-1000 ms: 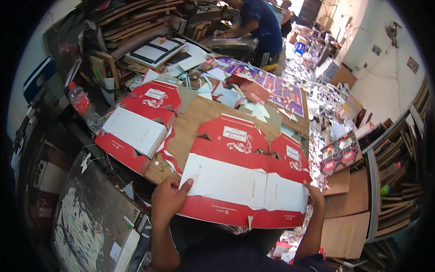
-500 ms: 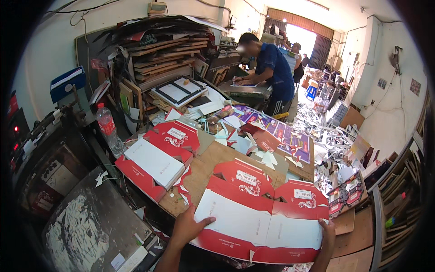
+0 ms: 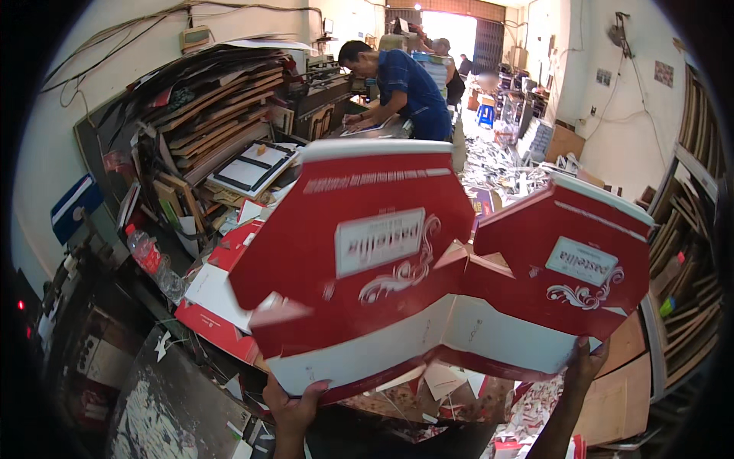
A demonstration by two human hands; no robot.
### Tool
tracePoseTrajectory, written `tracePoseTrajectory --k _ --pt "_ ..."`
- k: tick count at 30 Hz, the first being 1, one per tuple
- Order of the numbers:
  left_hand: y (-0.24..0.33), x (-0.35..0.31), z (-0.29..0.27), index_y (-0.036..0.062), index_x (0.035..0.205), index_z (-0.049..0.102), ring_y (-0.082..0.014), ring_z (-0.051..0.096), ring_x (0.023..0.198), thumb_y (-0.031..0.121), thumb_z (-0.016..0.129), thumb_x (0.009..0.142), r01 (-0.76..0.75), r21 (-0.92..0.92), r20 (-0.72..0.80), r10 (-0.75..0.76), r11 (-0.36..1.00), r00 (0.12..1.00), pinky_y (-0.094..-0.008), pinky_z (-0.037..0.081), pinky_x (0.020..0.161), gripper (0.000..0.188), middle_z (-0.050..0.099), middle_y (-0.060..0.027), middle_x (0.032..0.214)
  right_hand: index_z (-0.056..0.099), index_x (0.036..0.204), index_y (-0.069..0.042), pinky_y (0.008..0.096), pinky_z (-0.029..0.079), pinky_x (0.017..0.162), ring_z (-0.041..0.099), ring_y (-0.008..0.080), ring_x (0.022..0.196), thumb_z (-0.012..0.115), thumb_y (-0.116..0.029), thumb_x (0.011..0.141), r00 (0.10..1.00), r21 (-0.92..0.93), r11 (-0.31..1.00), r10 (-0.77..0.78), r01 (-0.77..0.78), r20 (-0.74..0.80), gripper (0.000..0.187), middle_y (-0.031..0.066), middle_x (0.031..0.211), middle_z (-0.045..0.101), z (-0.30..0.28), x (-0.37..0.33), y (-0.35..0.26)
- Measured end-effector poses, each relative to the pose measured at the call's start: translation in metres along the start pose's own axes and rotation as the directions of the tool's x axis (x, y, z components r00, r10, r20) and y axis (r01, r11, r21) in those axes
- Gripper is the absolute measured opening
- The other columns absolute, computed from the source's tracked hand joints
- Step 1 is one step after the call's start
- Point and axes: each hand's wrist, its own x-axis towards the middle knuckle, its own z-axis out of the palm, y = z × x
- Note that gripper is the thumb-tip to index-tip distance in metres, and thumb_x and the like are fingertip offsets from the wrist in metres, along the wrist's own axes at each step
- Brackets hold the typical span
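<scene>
A thick stack of red and white cardboard box blanks [image 3: 405,294], two blanks wide and still joined side by side, is raised off the worktable and tilted up toward me. White swirls and a pale label panel show on each red half, and a fold runs down the middle. My left hand [image 3: 294,405] grips the lower left corner, thumb on the white face. At the lower right edge my right hand [image 3: 585,359] is closed on the same stack. The fingers behind the cardboard are hidden. Left of it lies another stack of red and white blanks [image 3: 210,294].
A plastic bottle with a red cap [image 3: 153,264] stands beside the left stack. Dark machinery with a paint-smeared plate [image 3: 145,421] is at lower left. Piled boards [image 3: 222,115] and a person in blue [image 3: 413,88] are beyond. Paper scraps [image 3: 497,157] cover the floor; shelving [image 3: 688,306] lines the right.
Both hands have lifted the joined blanks from the table and tipped their far edge up. The stack now bends at its middle fold and blocks much of the table. My view has shifted right.
</scene>
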Motion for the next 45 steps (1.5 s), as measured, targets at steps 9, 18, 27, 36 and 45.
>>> tracePoseTrajectory --k 9,18,27,36,45 --pt "-0.021 -0.017 0.011 -0.0016 0.125 0.056 -0.0194 0.064 0.103 0.012 0.083 0.080 0.313 -0.145 0.236 -0.275 0.939 0.932 -0.0356 0.051 0.092 0.054 0.067 -0.0097 0.115 0.036 0.141 0.001 0.0382 0.050 0.093 0.062 0.0221 0.103 0.080 -0.033 0.087 0.952 0.140 0.942 0.307 -0.306 0.018 0.078 0.0145 0.126 0.059 -0.030 -0.058 0.076" --pt "-0.009 0.033 0.018 -0.0031 0.119 0.059 -0.0207 0.061 0.098 0.031 0.081 0.085 -0.050 0.317 -0.036 0.065 0.947 0.997 -0.0375 0.049 0.089 0.052 0.065 -0.0103 0.110 0.032 0.151 0.005 0.0427 0.037 0.112 0.049 0.0305 0.130 0.081 -0.047 0.082 0.997 -0.279 0.957 0.066 -0.077 -0.046 0.100 0.0212 0.145 0.048 0.009 -0.020 0.020" --pt "-0.083 0.055 0.002 -0.0059 0.113 0.067 -0.0422 0.069 0.101 0.053 0.072 0.087 0.157 0.723 0.066 -0.293 0.673 0.954 -0.0475 0.051 0.090 0.065 0.072 -0.0265 0.104 0.062 0.122 0.002 0.0296 0.056 0.075 0.069 0.0147 0.082 0.080 -0.037 0.086 0.344 -0.416 0.476 0.870 -0.775 0.353 0.056 0.0070 0.100 0.072 0.002 -0.016 0.109" --pt "-0.073 0.064 0.012 -0.0039 0.121 0.061 -0.0399 0.064 0.111 0.053 0.075 0.084 0.169 0.859 0.047 -0.404 0.482 0.914 -0.0488 0.049 0.095 0.069 0.067 -0.0251 0.113 0.062 0.119 0.001 0.0301 0.057 0.066 0.071 0.0164 0.073 0.079 -0.039 0.088 0.322 -0.214 0.448 0.836 -0.868 0.445 0.053 0.0091 0.093 0.072 0.003 -0.044 0.137" --pt "-0.043 0.071 0.140 0.0035 0.105 0.069 -0.0327 0.061 0.102 0.023 0.070 0.091 -0.511 0.317 0.600 0.248 0.799 0.761 -0.0446 0.048 0.088 0.024 0.067 -0.0135 0.105 0.066 0.111 0.001 0.0306 0.057 0.062 0.071 0.0169 0.068 0.079 -0.043 0.086 0.340 -0.288 0.479 0.841 -0.829 0.421 0.052 0.0101 0.087 0.072 0.000 -0.023 0.139"
